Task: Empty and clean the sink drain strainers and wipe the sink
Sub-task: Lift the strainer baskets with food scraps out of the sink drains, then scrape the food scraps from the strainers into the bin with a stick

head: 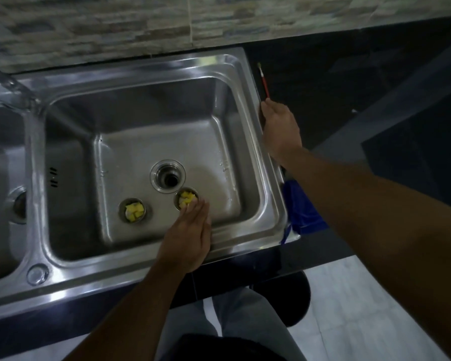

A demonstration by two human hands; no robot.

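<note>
Setting: dark tabletop (349,74) running under a stone-patterned tiled wall (115,27), with a stainless double sink (151,66) set into it; pale floor tiles are showing at the lower right.
Right basin: its open drain hole (168,175) is sitting near the middle of the floor, with no strainer in it.
Strainer one: a small metal strainer cup (131,209) is standing upright on the basin floor, in front and to the left of the drain, holding yellow food chunks.
Strainer two: a second strainer cup (186,198) is standing just in front and to the right of the drain, also carrying yellow chunks (186,197); it is well apart from the first cup.
Left hand: the left hand (190,235) is reaching into the basin palm down, fingers straight and pressed together, fingertips lying over the near rim of the second cup; whether it is gripping the cup cannot be told.
Right hand: the right hand (280,128) is resting at the sink's right rim, fingers curled downward; the near end of a thin red-handled brush (264,80) is meeting its fingertips, but an actual pinch cannot be told.
Brush: it is lying on the tabletop just beside the rim, bristles pointing toward the wall.
Cloth: a blue cloth (302,212) is lying at the sink's near right corner, partly hidden by the right forearm.
Left basin: only part is showing, with its drain (20,204) at the frame edge.
Tap: a blurred faucet (8,82) is crossing the upper left.
</note>
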